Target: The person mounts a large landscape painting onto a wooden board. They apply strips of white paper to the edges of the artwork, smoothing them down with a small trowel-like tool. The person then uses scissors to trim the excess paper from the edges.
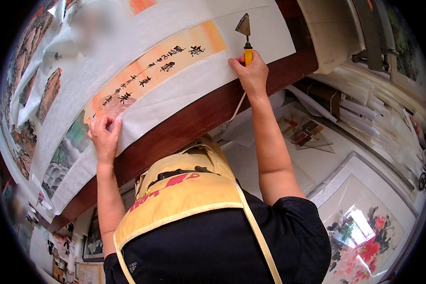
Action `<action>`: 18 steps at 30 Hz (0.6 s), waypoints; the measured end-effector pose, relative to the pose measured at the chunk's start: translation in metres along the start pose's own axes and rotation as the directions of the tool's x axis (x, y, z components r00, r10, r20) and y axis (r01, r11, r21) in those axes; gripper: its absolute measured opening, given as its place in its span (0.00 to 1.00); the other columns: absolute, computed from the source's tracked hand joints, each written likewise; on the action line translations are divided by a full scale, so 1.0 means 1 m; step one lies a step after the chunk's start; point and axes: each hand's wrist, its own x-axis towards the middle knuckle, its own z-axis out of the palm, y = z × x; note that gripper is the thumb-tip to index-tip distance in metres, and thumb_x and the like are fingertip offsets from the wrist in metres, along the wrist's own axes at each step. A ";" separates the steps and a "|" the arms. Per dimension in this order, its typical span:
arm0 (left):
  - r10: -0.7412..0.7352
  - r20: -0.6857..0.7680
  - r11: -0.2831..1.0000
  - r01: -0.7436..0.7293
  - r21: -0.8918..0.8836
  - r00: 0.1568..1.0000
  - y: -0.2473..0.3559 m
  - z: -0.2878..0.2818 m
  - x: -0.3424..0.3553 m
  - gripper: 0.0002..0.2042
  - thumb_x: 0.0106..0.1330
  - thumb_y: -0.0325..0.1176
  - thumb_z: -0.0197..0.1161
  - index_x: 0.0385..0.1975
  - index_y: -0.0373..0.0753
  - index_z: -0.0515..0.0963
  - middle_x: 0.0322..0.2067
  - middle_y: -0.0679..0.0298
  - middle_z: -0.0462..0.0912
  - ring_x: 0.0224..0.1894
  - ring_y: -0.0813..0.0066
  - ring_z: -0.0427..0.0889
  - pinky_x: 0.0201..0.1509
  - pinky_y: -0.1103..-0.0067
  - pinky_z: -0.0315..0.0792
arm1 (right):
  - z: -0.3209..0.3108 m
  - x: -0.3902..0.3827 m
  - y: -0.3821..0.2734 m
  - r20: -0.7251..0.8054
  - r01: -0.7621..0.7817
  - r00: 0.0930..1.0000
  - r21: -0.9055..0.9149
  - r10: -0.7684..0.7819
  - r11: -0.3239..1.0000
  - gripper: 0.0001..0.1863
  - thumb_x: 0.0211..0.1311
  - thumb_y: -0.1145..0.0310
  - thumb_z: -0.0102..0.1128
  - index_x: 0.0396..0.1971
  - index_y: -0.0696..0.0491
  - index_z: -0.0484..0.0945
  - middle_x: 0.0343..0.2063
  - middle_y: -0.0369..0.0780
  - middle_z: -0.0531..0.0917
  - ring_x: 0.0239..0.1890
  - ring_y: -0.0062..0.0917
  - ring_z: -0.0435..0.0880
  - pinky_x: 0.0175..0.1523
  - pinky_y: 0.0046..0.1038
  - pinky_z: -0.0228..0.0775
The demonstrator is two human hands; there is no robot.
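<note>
My right hand (252, 75) is wrapped round the yellow handle of a small electric iron (243, 27). Its triangular metal head points away from me, above white paper, and a pale cord hangs below the hand. A long painted scroll strip (168, 59) lies across the table, with black brush writing on an orange ground and a green mountain scene at its left end. At the strip's near edge my left hand (105, 137) has its fingers bent together in a pinch. What lies between those fingertips is too small to make out. White backing paper (175, 106) runs along the near side.
The dark red table edge (194, 116) curves just in front of my body. More landscape paintings (47, 94) lie at the far left. Behind me on the right are a framed flower painting (359, 232), colour sample cards (303, 130) and stacked paper rolls (364, 113).
</note>
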 end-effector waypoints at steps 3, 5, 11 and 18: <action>-0.020 0.021 1.000 0.020 -0.005 1.000 0.001 0.000 0.001 0.11 0.61 0.42 0.69 0.28 0.42 0.78 0.27 0.67 0.77 0.43 0.66 0.73 0.73 0.58 0.49 | 0.000 0.001 0.002 0.000 -0.003 1.000 -0.003 0.003 1.000 0.18 0.47 0.59 0.75 0.26 0.55 0.75 0.23 0.36 0.82 0.26 0.25 0.80 0.37 0.27 0.73; -0.008 0.034 1.000 0.007 0.004 0.999 -0.004 0.000 0.002 0.12 0.61 0.43 0.68 0.28 0.42 0.78 0.27 0.67 0.77 0.42 0.65 0.73 0.71 0.58 0.52 | 0.001 0.002 0.003 -0.005 -0.013 1.000 -0.015 0.013 1.000 0.18 0.47 0.59 0.75 0.26 0.55 0.75 0.23 0.37 0.82 0.26 0.25 0.80 0.37 0.28 0.73; 0.033 -0.001 0.999 -0.033 0.023 0.999 -0.001 -0.002 0.000 0.12 0.60 0.44 0.68 0.26 0.43 0.77 0.28 0.66 0.78 0.41 0.64 0.74 0.56 0.62 0.60 | 0.007 0.003 0.008 -0.024 0.095 0.995 -0.106 -0.098 0.990 0.17 0.49 0.58 0.70 0.30 0.56 0.79 0.26 0.45 0.85 0.31 0.41 0.85 0.40 0.37 0.76; 0.117 -0.152 0.979 -0.088 0.185 0.981 0.002 -0.004 -0.004 0.15 0.57 0.48 0.70 0.26 0.42 0.78 0.29 0.67 0.79 0.43 0.63 0.74 0.52 0.63 0.61 | 0.003 0.001 0.008 0.021 0.051 0.999 -0.085 -0.049 0.995 0.19 0.51 0.57 0.73 0.32 0.56 0.80 0.25 0.38 0.84 0.29 0.26 0.82 0.39 0.30 0.74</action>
